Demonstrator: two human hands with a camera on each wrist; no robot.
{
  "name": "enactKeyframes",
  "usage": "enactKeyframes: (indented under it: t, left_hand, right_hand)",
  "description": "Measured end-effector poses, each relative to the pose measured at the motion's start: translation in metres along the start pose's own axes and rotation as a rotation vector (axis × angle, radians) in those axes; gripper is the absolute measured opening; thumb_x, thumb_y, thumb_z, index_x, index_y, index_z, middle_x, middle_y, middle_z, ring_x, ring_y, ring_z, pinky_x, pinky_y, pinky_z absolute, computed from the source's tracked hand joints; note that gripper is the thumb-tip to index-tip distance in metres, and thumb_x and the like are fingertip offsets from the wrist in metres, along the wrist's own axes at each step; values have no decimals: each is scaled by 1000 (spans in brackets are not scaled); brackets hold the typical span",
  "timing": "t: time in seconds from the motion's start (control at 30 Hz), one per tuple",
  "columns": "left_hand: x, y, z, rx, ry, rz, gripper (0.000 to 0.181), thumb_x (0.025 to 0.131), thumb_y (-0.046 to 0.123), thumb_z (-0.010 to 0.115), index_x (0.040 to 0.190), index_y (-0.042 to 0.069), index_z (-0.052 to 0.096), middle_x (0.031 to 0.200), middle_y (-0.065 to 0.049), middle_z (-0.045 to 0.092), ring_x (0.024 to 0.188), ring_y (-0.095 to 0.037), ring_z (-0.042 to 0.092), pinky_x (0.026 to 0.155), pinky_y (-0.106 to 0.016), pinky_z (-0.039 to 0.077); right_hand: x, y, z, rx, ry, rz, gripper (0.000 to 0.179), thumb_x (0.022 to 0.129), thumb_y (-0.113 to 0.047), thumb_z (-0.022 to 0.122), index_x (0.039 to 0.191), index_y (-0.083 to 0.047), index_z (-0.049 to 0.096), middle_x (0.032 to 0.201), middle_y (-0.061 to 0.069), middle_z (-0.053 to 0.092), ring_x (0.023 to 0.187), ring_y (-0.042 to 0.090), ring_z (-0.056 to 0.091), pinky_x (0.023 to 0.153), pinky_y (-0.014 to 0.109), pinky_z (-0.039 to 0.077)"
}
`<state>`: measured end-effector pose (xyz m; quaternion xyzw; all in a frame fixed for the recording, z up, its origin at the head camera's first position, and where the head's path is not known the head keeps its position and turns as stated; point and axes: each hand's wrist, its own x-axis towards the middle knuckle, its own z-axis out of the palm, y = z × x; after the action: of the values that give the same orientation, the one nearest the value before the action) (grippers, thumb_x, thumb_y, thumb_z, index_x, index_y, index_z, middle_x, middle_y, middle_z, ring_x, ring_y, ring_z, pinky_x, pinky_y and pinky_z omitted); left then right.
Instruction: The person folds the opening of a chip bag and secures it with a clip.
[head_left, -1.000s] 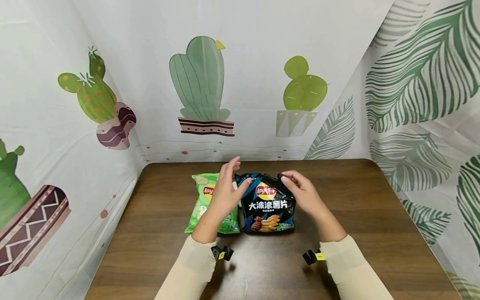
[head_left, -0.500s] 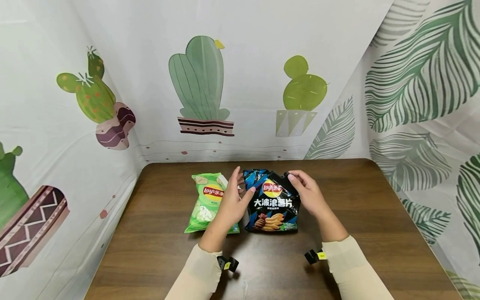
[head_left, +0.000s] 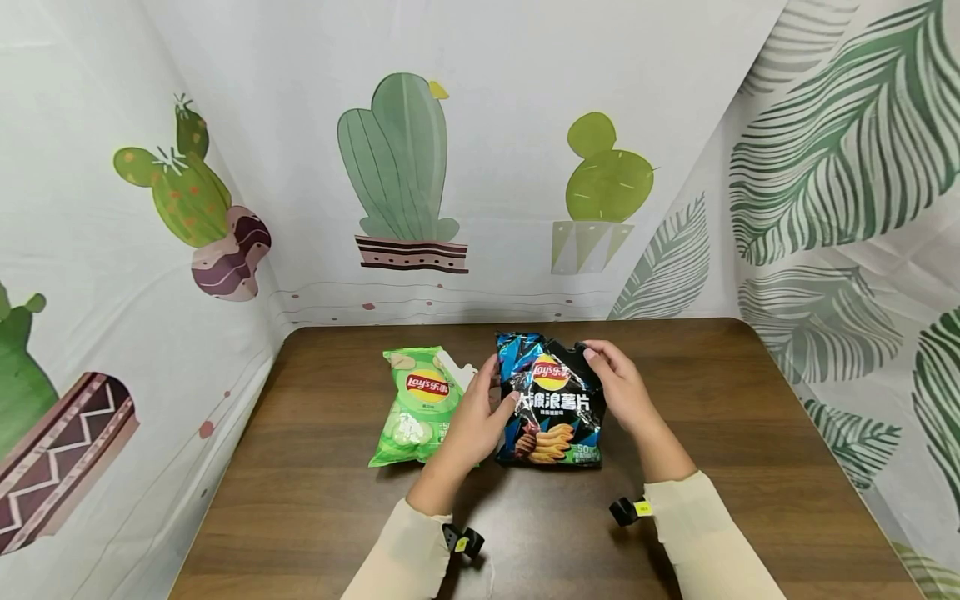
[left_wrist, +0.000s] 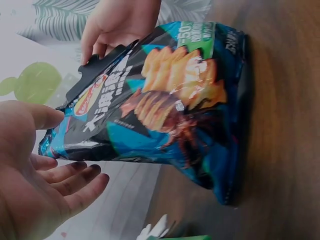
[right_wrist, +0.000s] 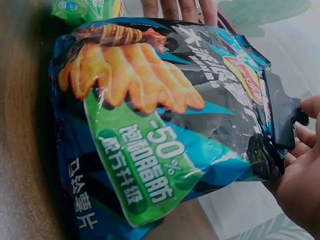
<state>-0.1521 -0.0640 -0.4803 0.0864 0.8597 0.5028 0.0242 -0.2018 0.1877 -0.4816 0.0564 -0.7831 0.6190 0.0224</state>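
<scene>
A black and blue bag of chips (head_left: pixel 553 425) stands tilted on the table, its printed front toward me. Across its upper right corner sits a black bag clip (right_wrist: pixel 281 107), which my right hand (head_left: pixel 621 383) pinches between thumb and fingers. At the bag's left side is my left hand (head_left: pixel 474 421), thumb over the front edge. Its other fingers (left_wrist: pixel 75 187) stretch loosely along the side, with a gap to the bag in the left wrist view. A green bag of chips (head_left: pixel 412 404) lies to the left, a white clip (head_left: pixel 455 371) on its upper right corner.
The brown wooden table (head_left: pixel 300 517) meets a white cloth backdrop (head_left: pixel 510 167) with printed cacti and leaves behind and at the sides. A small black camera is strapped at each wrist.
The black bag has shifted right and stands more upright, with the right hand still on its clip. My left hand has come right, away from the green bag and its white clip, to the black bag's edge.
</scene>
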Motion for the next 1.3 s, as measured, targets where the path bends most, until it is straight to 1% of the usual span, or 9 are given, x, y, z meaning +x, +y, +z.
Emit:
enactKeyframes:
  t: [0.23,0.43,0.57,0.63,0.73,0.9,1.07,1.17,1.3]
  left_hand:
    - [-4,-5,10,-5,-26,15,72,102,30,57,163,18,20,157,-14,40,137,-30,51,107,-48,49]
    - [-7,-11,19,32,-48,13,71,102,32,57,163,21,21,160,-14,36,138,-33,50,111,-55,44]
    - [-9,-17,24,90,-38,38,72,101,31,59,162,19,23,160,-14,36,141,-33,47,115,-54,40]
    - [-9,-18,27,105,-37,50,72,100,30,60,162,17,25,161,-15,36,143,-34,45,116,-54,38]
    - [-11,-20,29,92,-55,45,71,100,30,60,161,17,26,162,-14,33,146,-35,41,117,-55,37]
    - [-11,-25,35,105,-74,33,72,100,33,61,161,19,26,162,-14,31,143,-37,44,114,-57,40]
    - [-12,-28,40,118,-90,15,72,99,35,63,161,21,28,161,-16,33,141,-39,46,111,-59,42]
    - [-12,-29,43,120,-103,2,71,98,38,63,160,26,30,160,-19,33,140,-43,45,109,-61,43]
    - [-12,-32,46,150,-116,-13,75,95,41,67,160,29,31,160,-21,33,141,-45,44,108,-62,43]
  right_hand:
    - [2,9,-2,51,-19,25,37,105,-13,51,139,1,54,108,1,63,89,4,61,77,19,53]
    - [5,22,-3,-20,3,45,39,104,-15,54,141,-5,56,104,3,55,91,7,51,78,19,46]
    - [7,29,-2,-26,14,62,40,104,-17,55,143,-6,55,107,6,53,95,9,49,80,18,44]
    - [8,31,-3,-9,17,78,42,104,-16,55,145,-6,53,112,10,55,97,7,51,82,16,45]
    - [9,36,-4,21,15,114,46,104,-15,55,149,-7,49,124,18,59,101,3,52,86,12,44]
    - [11,42,-7,42,-13,172,52,103,-9,52,154,-8,41,142,26,53,108,2,51,88,10,43]
    - [11,47,-7,47,-36,208,54,100,-5,52,152,-3,39,147,27,49,120,19,53,88,10,43]
    - [12,51,-7,54,-25,217,54,100,-5,54,151,0,38,150,26,45,130,31,50,89,8,42]
    - [13,54,-7,87,-21,235,54,100,-5,55,151,2,38,153,26,43,138,37,45,89,7,40]
